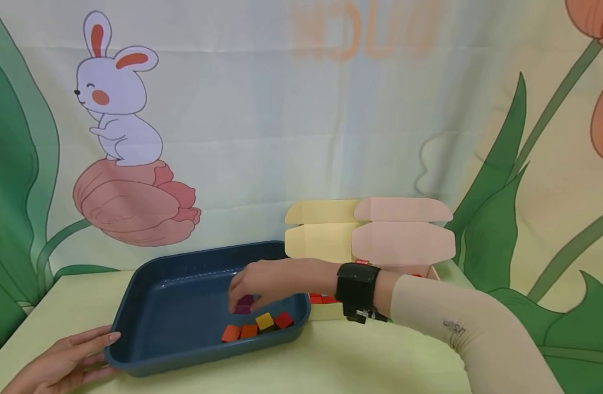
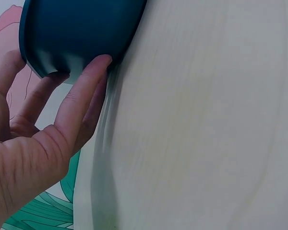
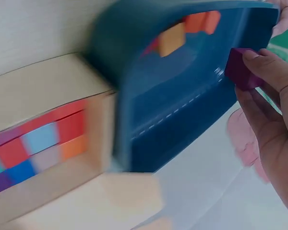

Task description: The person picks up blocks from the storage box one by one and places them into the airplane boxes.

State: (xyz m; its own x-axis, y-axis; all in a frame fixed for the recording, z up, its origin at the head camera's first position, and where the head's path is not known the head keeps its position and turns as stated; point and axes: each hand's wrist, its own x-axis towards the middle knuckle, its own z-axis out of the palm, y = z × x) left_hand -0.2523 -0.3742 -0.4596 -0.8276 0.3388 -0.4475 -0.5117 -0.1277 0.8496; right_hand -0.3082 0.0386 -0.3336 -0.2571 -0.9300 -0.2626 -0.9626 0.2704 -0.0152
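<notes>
My right hand [image 1: 254, 282] pinches a purple block [image 3: 242, 69] between thumb and fingers, above the inside of a dark blue tray [image 1: 173, 306]. My left hand [image 1: 67, 355] holds the tray's near left corner, and the left wrist view shows its fingers spread around the tray's end wall [image 2: 81, 33]. Inside the tray, along the near wall, lie two orange blocks [image 1: 231, 332], a yellow block [image 1: 264, 321] and a red block [image 1: 283, 320]. A dark block [image 1: 268, 329] sits below the yellow one.
Right of the tray stand two lidded cardboard boxes with raised flaps, one yellow [image 1: 326, 238] and one pink [image 1: 405, 241]. Several coloured blocks [image 3: 41, 136] fill a box beside the tray. Behind hangs a printed cloth [image 1: 252, 137]. The table [image 1: 360, 355] is pale green.
</notes>
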